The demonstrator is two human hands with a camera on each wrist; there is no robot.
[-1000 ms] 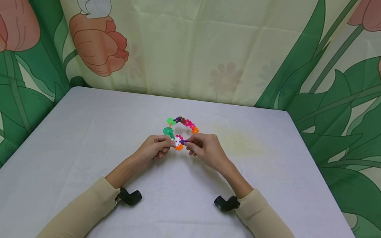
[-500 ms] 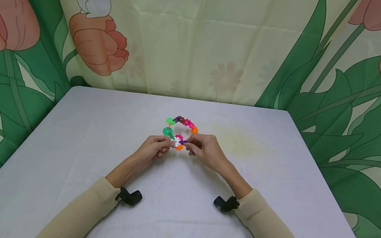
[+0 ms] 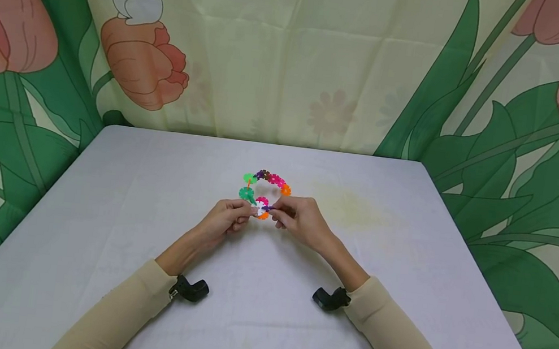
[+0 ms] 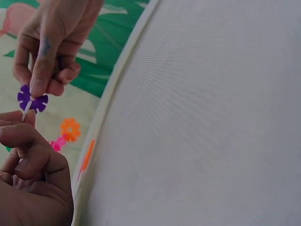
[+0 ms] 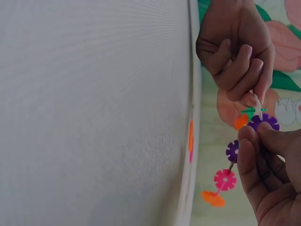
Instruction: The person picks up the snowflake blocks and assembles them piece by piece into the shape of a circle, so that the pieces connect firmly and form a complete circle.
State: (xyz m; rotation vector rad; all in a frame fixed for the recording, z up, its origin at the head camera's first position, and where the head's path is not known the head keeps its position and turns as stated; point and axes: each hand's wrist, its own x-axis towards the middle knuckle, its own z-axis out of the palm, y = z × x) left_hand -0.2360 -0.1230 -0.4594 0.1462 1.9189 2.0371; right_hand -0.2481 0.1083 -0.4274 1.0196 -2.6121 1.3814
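Near the middle of the table, my left hand [image 3: 226, 215] pinches a white notched plastic disc [image 5: 258, 107], seen edge-on in both wrist views. My right hand [image 3: 300, 217] holds a purple notched disc [image 4: 23, 98] between thumb and fingertips. The white disc's edge meets the purple disc at its rim, fingertips close on both sides. Around the white disc sit a pink disc [image 3: 262, 200] and an orange disc [image 3: 263, 216]. Beyond the hands curves a chain of interlocked discs, from a green disc [image 3: 246, 193] past a pink disc [image 3: 275, 180] to an orange disc [image 3: 286, 190].
A white cloth covers the table [image 3: 265, 309], with a faint yellowish stain [image 3: 358, 208] right of the chain. Behind its far edge hangs a printed backdrop [image 3: 289, 84] with tulips and a rabbit. Black wrist cameras [image 3: 189, 289] sit at both sleeve cuffs.
Both hands stay almost in place, still pinching the white and purple discs. The purple disc shifts very slightly toward the left hand.
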